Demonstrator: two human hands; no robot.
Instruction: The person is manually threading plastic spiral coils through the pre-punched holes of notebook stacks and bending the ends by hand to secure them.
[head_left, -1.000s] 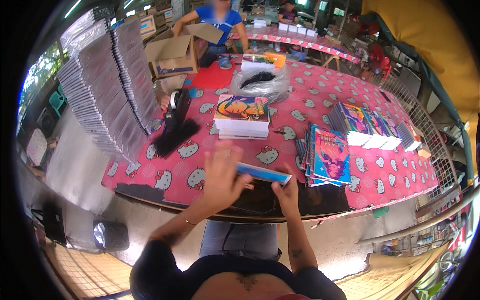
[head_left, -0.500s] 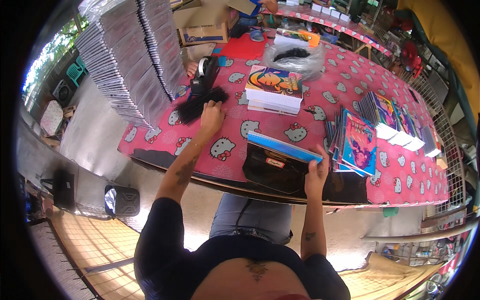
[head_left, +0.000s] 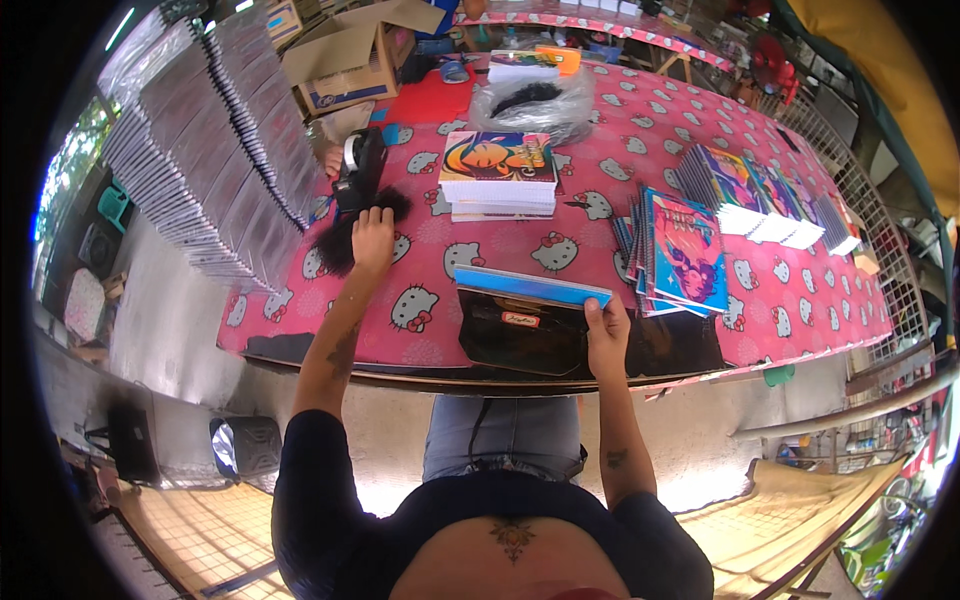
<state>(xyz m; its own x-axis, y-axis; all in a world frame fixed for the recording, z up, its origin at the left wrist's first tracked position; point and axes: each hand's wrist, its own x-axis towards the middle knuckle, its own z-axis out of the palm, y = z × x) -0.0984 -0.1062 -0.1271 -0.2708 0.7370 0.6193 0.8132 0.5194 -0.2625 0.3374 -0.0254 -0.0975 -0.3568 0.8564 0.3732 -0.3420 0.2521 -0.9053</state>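
My left hand (head_left: pixel 373 238) reaches over a pile of thin black binding coils (head_left: pixel 338 243), fingers curled on the coils; how many they grip is hidden. My right hand (head_left: pixel 608 335) pinches the right end of a blue-covered notebook (head_left: pixel 530 284), thumb on the near side. It stands on its long edge, against a black board-like piece (head_left: pixel 515 342) with a small red-edged label at the table's front. Right of that hand lies a fanned stack of spiral notebooks (head_left: pixel 685 255) with blue and pink covers.
A pink patterned cloth (head_left: pixel 580 240) covers the table. A black tape dispenser (head_left: pixel 360 172) stands behind the coils, left of a stack of notebooks (head_left: pixel 497 180). Tall wrapped notebook stacks (head_left: pixel 205 150) rise at left. Farther back are a plastic bag (head_left: pixel 560 112) and a cardboard box (head_left: pixel 345 75).
My view has shifted, so the table items sit further left. My left hand has stayed at the black coils, fingers now further into the pile. My right hand still holds the notebook.
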